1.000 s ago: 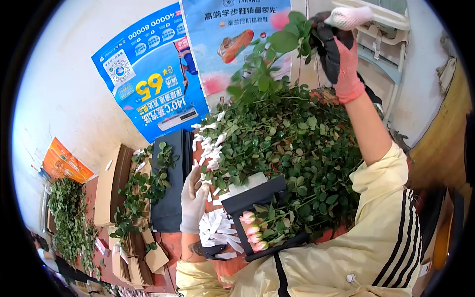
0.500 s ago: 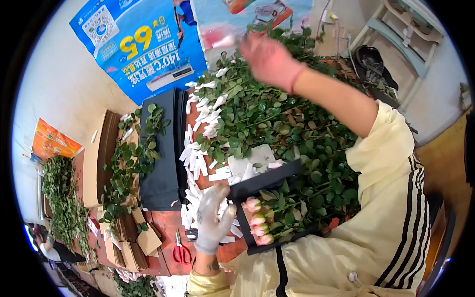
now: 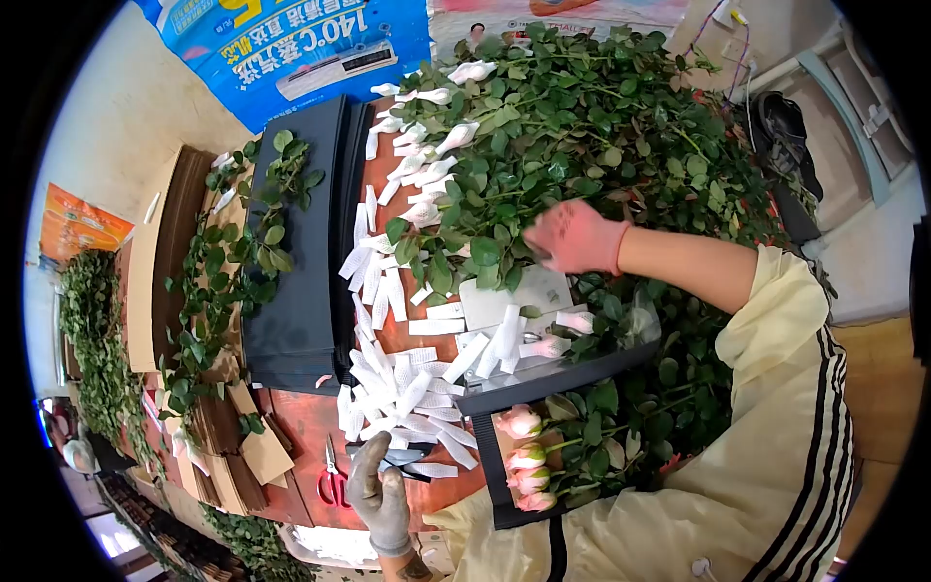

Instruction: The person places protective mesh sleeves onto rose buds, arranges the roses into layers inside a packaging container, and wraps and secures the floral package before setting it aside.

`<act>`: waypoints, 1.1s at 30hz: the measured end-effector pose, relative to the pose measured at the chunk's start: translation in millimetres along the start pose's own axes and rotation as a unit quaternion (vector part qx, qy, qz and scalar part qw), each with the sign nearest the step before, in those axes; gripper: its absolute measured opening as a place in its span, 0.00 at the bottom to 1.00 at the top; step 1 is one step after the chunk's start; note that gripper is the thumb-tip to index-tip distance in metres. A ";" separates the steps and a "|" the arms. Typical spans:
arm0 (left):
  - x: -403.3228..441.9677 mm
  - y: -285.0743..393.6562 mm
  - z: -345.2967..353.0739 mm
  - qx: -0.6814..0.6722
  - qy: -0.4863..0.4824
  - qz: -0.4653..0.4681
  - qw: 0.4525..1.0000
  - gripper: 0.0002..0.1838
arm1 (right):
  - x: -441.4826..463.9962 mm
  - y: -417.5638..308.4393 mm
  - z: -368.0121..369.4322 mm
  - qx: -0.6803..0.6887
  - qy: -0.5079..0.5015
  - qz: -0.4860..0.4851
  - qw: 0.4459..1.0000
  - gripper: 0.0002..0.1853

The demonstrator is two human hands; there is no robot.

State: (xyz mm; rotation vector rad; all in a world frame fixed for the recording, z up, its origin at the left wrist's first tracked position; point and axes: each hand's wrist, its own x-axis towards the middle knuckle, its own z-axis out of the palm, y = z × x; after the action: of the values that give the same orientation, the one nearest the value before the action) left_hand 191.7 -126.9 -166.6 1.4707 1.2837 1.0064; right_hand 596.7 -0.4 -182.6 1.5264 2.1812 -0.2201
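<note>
I see the pink-gloved right hand [image 3: 574, 239] blurred at the leafy stems [image 3: 582, 126] — and the pale-gloved left hand [image 3: 380, 500], spread loosely, just beside the red-handled scissors [image 3: 332, 471], near heaped white mesh strips [image 3: 412, 390] and four pink roses [image 3: 529, 455].

Blue poster [image 3: 301, 63]: upside-down "140°C" with Chinese characters beside it, large yellow numeral cut off by frame edge. Orange sheet [image 3: 82, 223], pink poster [image 3: 572, 14]: print too small to read.
</note>
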 end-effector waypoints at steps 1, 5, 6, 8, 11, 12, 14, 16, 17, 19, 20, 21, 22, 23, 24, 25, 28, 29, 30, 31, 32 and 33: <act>-0.4 -2.1 1.1 -0.011 -0.001 0.001 1.000 0.27 | 4.3 3.2 -10.1 0.030 0.080 0.015 0.996 0.26; 0.6 2.4 -1.5 0.027 -0.037 0.013 0.999 0.27 | 24.4 -0.2 -17.5 0.049 0.224 -0.001 0.973 0.14; -0.9 1.5 -3.7 0.031 -0.028 0.015 0.999 0.25 | 17.9 -10.7 -30.0 0.053 0.115 -0.036 0.991 0.15; -4.8 1.4 -6.3 0.019 -0.009 0.000 1.000 0.24 | 3.2 -28.8 -27.6 0.139 -0.027 -0.120 0.983 0.16; -5.9 -5.5 -5.9 0.000 0.004 -0.034 0.999 0.24 | -10.1 -52.8 5.4 0.126 -0.148 -0.177 0.965 0.25; -5.6 -5.4 -4.2 -0.007 0.004 -0.028 1.000 0.24 | -15.0 -57.5 9.3 0.099 -0.143 -0.164 0.971 0.23; -5.1 -6.8 -1.3 -0.008 -0.001 -0.024 1.000 0.23 | -14.7 -54.0 6.8 0.070 -0.137 -0.152 0.976 0.21; -4.9 -8.3 -0.8 -0.003 -0.007 -0.023 1.000 0.20 | -3.1 -34.9 -6.5 0.167 -0.092 -0.111 0.975 0.17; -4.6 -8.8 -1.0 0.000 -0.006 -0.023 1.000 0.20 | 4.3 -24.6 -15.3 0.240 -0.046 -0.100 0.965 0.14; -2.6 -8.3 0.9 -0.020 -0.003 -0.021 1.000 0.19 | 17.5 -13.0 -28.4 0.200 0.148 -0.012 0.969 0.16; -0.7 -6.0 2.1 -0.024 -0.004 -0.022 0.999 0.19 | 26.8 -6.2 -30.5 0.153 0.154 0.039 0.975 0.17; 0.2 -3.7 3.0 -0.023 -0.004 -0.017 1.000 0.19 | 35.6 -0.1 -30.1 0.106 0.161 0.088 0.977 0.17; 0.8 -1.6 3.5 -0.030 -0.007 -0.015 0.999 0.19 | 42.6 6.5 -25.5 0.104 0.168 0.088 0.976 0.17; 1.4 -0.2 3.0 -0.037 -0.009 -0.014 0.999 0.19 | 48.6 14.0 -15.7 0.106 0.120 0.091 0.983 0.16; 0.3 -2.2 1.3 -0.033 -0.008 -0.009 0.999 0.20 | 53.9 19.8 -3.7 0.107 0.073 0.093 0.987 0.16; 1.1 -1.2 -0.5 -0.032 -0.004 -0.004 0.999 0.20 | 55.8 20.9 11.9 0.082 0.087 0.072 0.990 0.15; 3.8 -0.5 -0.8 -0.032 -0.016 -0.014 0.999 0.21 | 49.8 16.3 12.9 0.069 0.061 0.065 0.994 0.14; 5.6 -1.2 -0.9 -0.034 -0.018 -0.008 0.999 0.21 | 46.5 19.6 8.8 0.067 0.064 0.070 0.993 0.14; 6.9 -2.0 -1.3 -0.033 -0.023 0.000 0.999 0.22 | 41.9 24.3 4.9 0.061 0.146 0.065 0.985 0.12; 7.8 -2.0 -1.1 -0.032 -0.028 0.008 0.999 0.22 | 36.4 29.6 1.3 0.053 0.224 0.059 0.971 0.11; 8.5 -1.3 -0.9 -0.032 -0.029 0.011 0.999 0.23 | 23.0 34.8 -14.9 0.039 0.317 0.051 0.946 0.09; 9.5 2.0 1.0 -0.046 -0.028 0.019 0.998 0.24 | 3.3 40.4 -57.2 0.079 0.218 0.088 0.969 0.16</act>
State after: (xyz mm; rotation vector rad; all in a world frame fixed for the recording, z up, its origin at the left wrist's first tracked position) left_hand 194.3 -117.7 -164.8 1.4482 1.1586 1.0275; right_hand 616.9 39.4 -128.5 2.0023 2.3802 0.0055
